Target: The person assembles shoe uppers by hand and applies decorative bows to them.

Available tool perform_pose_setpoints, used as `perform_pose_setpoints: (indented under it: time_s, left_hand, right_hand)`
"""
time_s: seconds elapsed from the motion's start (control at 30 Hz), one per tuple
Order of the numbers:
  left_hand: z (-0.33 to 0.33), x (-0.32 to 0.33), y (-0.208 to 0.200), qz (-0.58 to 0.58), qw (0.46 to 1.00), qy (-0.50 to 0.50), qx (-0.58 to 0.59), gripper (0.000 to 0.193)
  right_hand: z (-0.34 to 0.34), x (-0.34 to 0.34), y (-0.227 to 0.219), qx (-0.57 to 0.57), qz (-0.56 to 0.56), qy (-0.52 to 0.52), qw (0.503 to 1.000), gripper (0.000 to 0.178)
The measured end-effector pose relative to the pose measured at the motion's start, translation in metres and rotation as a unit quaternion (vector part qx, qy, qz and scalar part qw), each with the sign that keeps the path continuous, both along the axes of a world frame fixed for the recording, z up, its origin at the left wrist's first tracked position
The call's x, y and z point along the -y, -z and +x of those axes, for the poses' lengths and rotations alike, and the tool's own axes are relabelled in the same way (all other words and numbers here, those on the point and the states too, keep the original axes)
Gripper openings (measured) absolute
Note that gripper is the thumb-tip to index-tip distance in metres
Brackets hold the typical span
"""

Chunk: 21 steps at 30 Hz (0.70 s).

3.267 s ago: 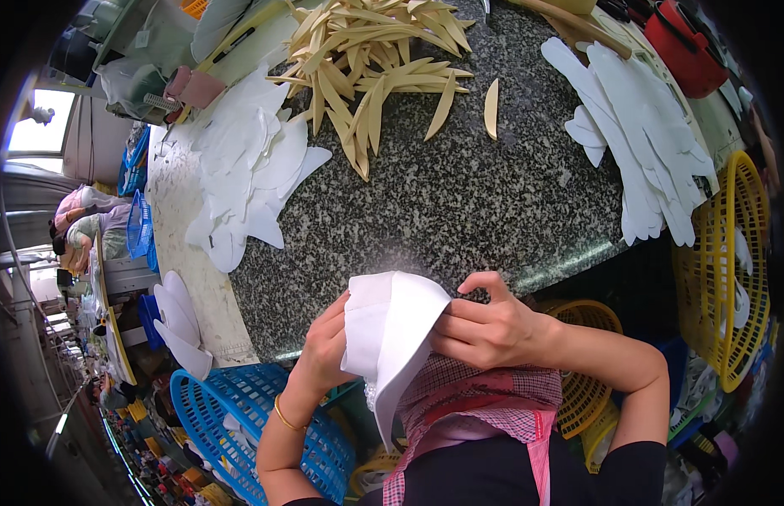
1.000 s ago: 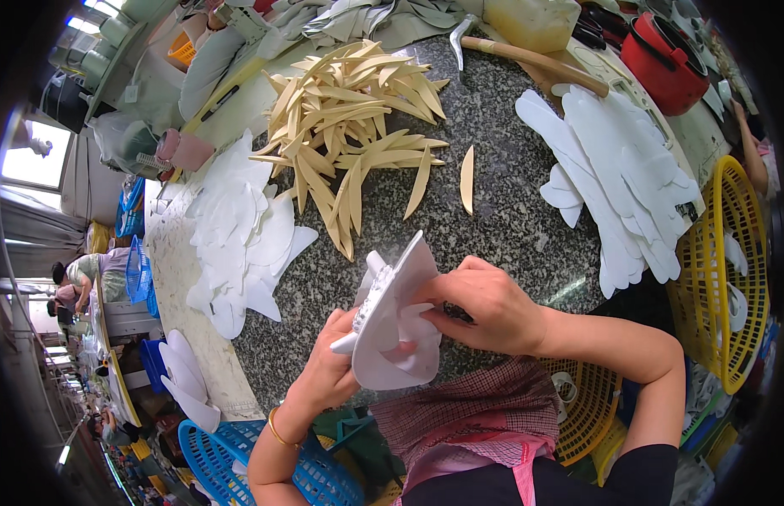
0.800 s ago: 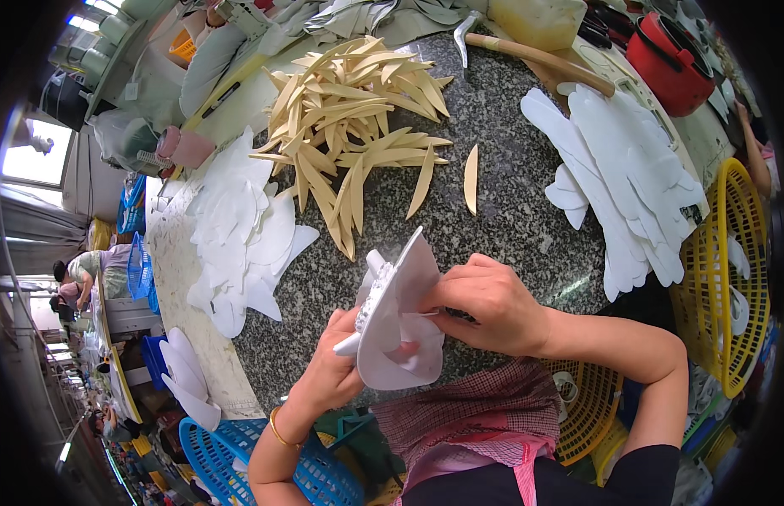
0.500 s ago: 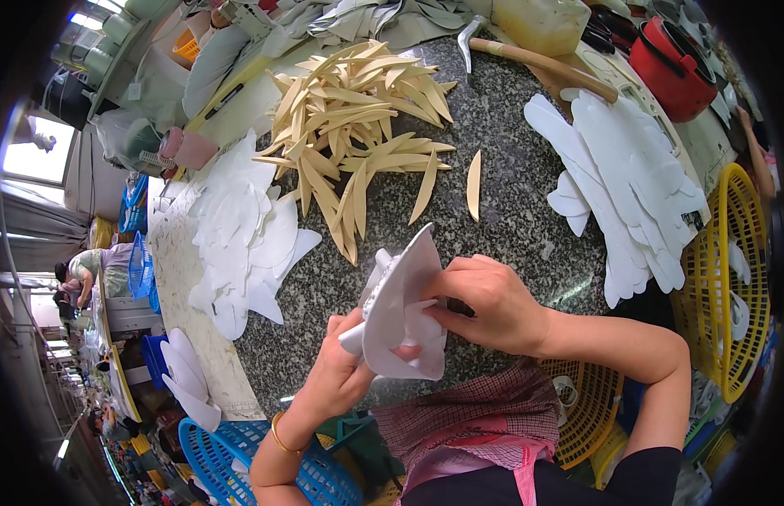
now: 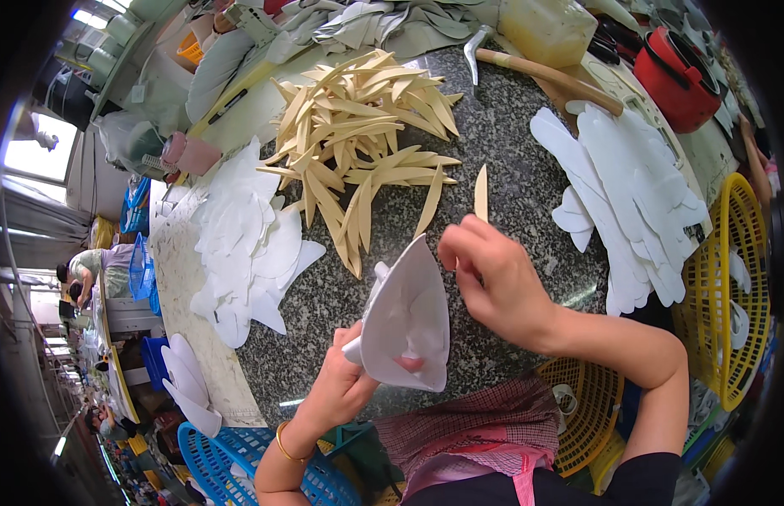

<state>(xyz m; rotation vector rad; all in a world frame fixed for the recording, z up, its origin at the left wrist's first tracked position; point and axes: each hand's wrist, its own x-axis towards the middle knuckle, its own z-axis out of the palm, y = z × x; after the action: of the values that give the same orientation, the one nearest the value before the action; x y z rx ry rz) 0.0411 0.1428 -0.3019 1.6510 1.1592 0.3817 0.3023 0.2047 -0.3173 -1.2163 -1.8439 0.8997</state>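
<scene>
My left hand (image 5: 340, 384) grips a white shoe upper (image 5: 400, 316), cupped in shape, by its left side. The hollow of the upper faces right, and a fingertip shows pinkish inside it. Just right of its rim is my right hand (image 5: 493, 274), apart from it, with the fingers curled together; whether anything small is between them is hidden. Beyond those knuckles a single tan crescent strip (image 5: 481, 192) lies on the speckled stone slab (image 5: 527, 240), its near end covered by the hand. Farther off is a heap of tan crescent strips (image 5: 358, 118).
White flat cut pieces lie in piles at left (image 5: 240, 253) and right (image 5: 632, 202). A hammer (image 5: 548, 78) rests at the far edge near a red pot (image 5: 677, 80). Baskets stand close by: yellow (image 5: 725, 295) at right, blue (image 5: 257, 464) at lower left.
My right hand has come out of the upper's opening and moved up and right, over the near end of the single strip. My left hand keeps its hold on the upper.
</scene>
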Motion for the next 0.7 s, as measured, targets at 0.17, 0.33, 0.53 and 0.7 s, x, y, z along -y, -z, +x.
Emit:
perform_pose_setpoints:
  time_s: [0.17,0.33,0.53,0.7]
  left_hand:
    - [0.004,-0.012,0.006,0.042,0.997,0.052,0.028,0.027]
    - [-0.010,0.003,-0.002,0.206,0.978,0.028,0.003,0.019]
    - [0.011,0.006,0.027,0.247,0.963,0.015,0.109,0.029]
    - [0.000,0.024,0.027,0.257,0.960,-0.016,0.105,0.032]
  right_hand:
    - [-0.006,0.021,0.017,-0.030,0.113,-0.198,0.973,0.021]
    - [-0.028,0.006,0.003,0.029,-0.056,-0.266,0.962,0.029]
    - [-0.013,0.014,0.005,0.097,-0.067,-0.187,0.975,0.033]
    - [-0.026,0.018,0.005,0.091,-0.056,-0.220,0.970,0.038]
